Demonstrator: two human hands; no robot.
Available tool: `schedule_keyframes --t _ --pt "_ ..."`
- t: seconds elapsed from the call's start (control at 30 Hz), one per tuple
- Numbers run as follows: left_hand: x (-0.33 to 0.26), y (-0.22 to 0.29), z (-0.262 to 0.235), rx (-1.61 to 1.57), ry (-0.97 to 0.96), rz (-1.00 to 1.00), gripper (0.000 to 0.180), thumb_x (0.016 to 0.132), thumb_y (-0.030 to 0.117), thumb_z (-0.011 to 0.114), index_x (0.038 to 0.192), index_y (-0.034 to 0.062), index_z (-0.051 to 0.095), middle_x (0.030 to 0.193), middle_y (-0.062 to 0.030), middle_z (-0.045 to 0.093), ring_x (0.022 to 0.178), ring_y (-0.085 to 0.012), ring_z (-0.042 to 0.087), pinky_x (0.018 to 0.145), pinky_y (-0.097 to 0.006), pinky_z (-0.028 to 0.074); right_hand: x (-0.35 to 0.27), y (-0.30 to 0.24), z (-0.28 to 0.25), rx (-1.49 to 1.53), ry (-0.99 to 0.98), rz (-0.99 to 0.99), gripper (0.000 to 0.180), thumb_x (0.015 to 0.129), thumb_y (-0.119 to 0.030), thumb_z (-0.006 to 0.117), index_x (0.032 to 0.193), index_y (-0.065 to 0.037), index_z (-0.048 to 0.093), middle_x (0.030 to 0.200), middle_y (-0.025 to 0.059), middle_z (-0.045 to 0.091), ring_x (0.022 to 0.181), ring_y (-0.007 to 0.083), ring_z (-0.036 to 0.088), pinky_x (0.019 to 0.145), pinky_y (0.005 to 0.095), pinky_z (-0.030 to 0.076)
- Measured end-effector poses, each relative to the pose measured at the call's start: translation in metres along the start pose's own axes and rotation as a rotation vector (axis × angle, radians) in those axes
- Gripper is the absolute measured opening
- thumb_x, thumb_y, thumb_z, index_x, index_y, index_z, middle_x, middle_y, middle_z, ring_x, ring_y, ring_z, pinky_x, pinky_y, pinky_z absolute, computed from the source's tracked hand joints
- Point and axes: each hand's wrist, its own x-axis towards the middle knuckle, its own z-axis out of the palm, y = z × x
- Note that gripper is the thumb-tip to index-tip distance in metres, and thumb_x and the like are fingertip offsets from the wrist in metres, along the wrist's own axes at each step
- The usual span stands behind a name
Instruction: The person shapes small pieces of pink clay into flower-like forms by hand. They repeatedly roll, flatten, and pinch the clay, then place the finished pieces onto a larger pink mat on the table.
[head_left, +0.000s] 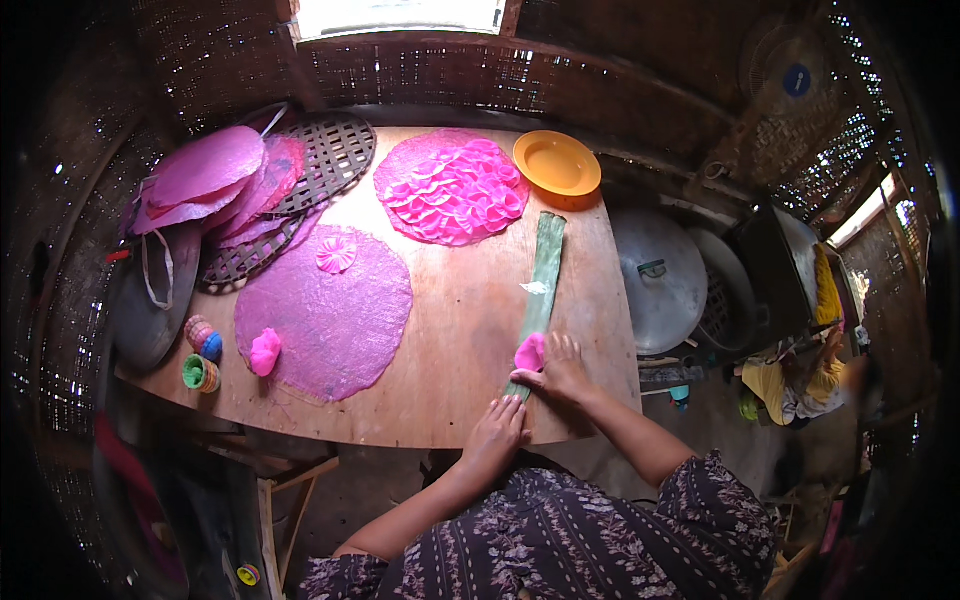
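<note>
- We are pressing our left hand (497, 428) flat, fingers spread and gripping nothing, on the near end of the long green leaf strip (540, 290) at the table's near edge.
- We are holding down a small lump of pink dough (529, 352) on that strip with our right hand (562, 368), fingers curled loosely over it rather than clenched.
- We are judging this lump as just begun: it is sitting thick and unflattened on the leaf.
- Further left on the wooden table (460, 340), a wide pink sheet (325, 315) is lying flat with one finished flower piece (336, 254) and a spare pink lump (265, 352) on it.
- Beside that sheet, small coloured moulds (201, 355) are waiting.
- Toward the far side, a round pile of shaped pink petals (453, 187) is looking well filled, next to an orange plate (556, 163).
- At the far left, large pink rounds (205, 178) are resting on woven trays (330, 160).
</note>
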Motion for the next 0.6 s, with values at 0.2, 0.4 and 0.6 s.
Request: schedule_keyframes --t 0.2,0.4,0.6 --pt "0.002 0.001 -0.007 -0.02 -0.011 0.001 0.043 0.09 0.023 0.058 0.122 -0.0049 0.054 0.132 -0.0227 0.053 0.126 -0.0343 0.049 0.11 -0.045 0.034 0.039 0.021 -0.003 -0.081 -0.01 0.051 0.101 0.064 -0.078 0.064 0.126 0.0 0.05 0.128 0.0252 0.044 0.122 0.0419 0.041 0.103 0.0519 0.03" --pt "0.001 0.001 -0.007 -0.041 -0.018 -0.026 0.041 0.089 0.022 0.059 0.121 -0.004 0.055 0.132 -0.0215 0.053 0.127 -0.0332 0.049 0.11 -0.044 0.034 0.103 0.055 -0.022 -0.086 0.028 0.08 0.088 0.065 -0.072 0.068 0.12 -0.004 0.058 0.123 0.021 0.051 0.121 0.0378 0.044 0.101 0.0509 0.033" --pt "0.0 0.001 -0.003 0.004 0.011 -0.018 0.04 0.089 0.022 0.06 0.12 -0.003 0.056 0.13 -0.02 0.056 0.126 -0.0318 0.051 0.109 -0.043 0.035 0.155 0.08 -0.031 -0.062 0.059 0.2 0.088 0.068 -0.07 0.068 0.126 -0.005 0.054 0.131 0.0183 0.049 0.127 0.0374 0.039 0.106 0.0519 0.03"
